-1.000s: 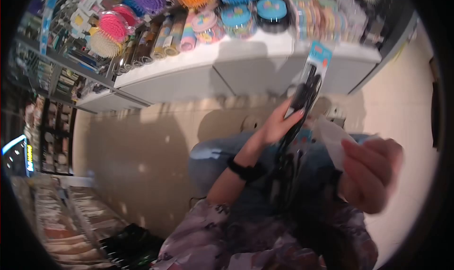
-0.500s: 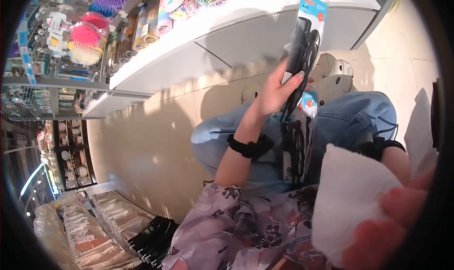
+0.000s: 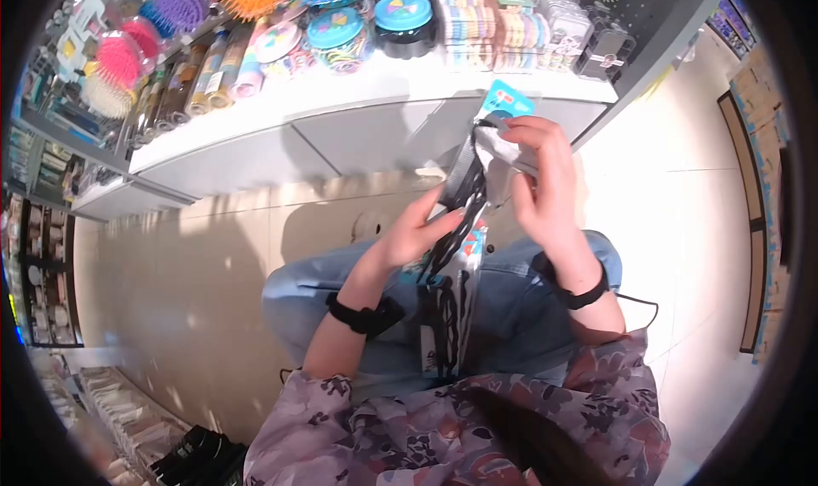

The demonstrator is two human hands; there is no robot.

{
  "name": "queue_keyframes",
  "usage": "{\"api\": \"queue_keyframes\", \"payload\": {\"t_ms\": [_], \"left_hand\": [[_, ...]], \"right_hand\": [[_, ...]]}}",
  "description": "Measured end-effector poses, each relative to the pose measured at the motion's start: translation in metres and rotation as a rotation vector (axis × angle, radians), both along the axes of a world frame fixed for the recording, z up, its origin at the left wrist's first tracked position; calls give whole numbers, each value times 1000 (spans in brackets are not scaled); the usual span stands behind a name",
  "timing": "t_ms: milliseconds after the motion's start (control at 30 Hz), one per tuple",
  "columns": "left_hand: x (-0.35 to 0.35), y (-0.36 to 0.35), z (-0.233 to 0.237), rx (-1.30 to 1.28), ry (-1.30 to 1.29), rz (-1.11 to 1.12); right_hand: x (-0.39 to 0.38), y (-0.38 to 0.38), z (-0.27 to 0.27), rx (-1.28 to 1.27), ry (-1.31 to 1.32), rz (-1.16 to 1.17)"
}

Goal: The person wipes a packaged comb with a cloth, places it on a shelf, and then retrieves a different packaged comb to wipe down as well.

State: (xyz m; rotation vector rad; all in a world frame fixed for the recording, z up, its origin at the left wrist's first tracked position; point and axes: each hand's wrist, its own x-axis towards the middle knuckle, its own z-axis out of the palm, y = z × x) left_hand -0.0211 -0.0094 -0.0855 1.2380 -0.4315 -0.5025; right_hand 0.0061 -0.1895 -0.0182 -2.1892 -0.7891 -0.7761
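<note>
A comb pack [image 3: 464, 175], with a blue card top, a black comb and twisted black pieces, slants upward in front of me. My left hand [image 3: 413, 230] is closed round its lower part, thumb on the front. My right hand [image 3: 545, 175] holds a white cloth [image 3: 503, 152] against the upper part of the pack, fingers curled at the card. A second similar pack [image 3: 447, 320] lies on my lap, its upper end beneath the held one.
A white shelf [image 3: 341, 90] runs across the front, bearing hair-tie jars [image 3: 403, 22], hairbrushes [image 3: 181, 5] and rolled packs. A framed board [image 3: 750, 205] stands at the right. Packaged goods [image 3: 128, 409] and black items [image 3: 200, 456] are at the lower left.
My right hand has come in from the right with the white cloth, which now touches the pack. The held pack is lower and further left in view. The view has shifted right.
</note>
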Motion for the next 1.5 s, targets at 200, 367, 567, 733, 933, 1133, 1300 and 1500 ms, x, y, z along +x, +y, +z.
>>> {"api": "queue_keyframes", "payload": {"t_ms": [200,367,567,733,933,1133,1300,1500], "left_hand": [[-1,-3,5,32,126,-37],[-3,-2,0,9,202,1],[-3,-5,0,70,168,25],[-5,-7,4,50,242,15],[-4,-8,-1,43,180,-19],[-2,-6,-1,33,169,-39],[-3,-9,1,30,175,-19],[-4,-8,2,114,148,2]], "right_hand": [[5,0,-10,381,-42,3],[-10,-28,8,380,-141,73],[-77,-37,65,393,-220,683],[-98,-24,52,648,-219,527],[-92,-47,58,548,-191,415],[-76,-48,53,616,-171,428],[-83,-53,58,526,-169,440],[-84,-32,51,600,-139,305]]}}
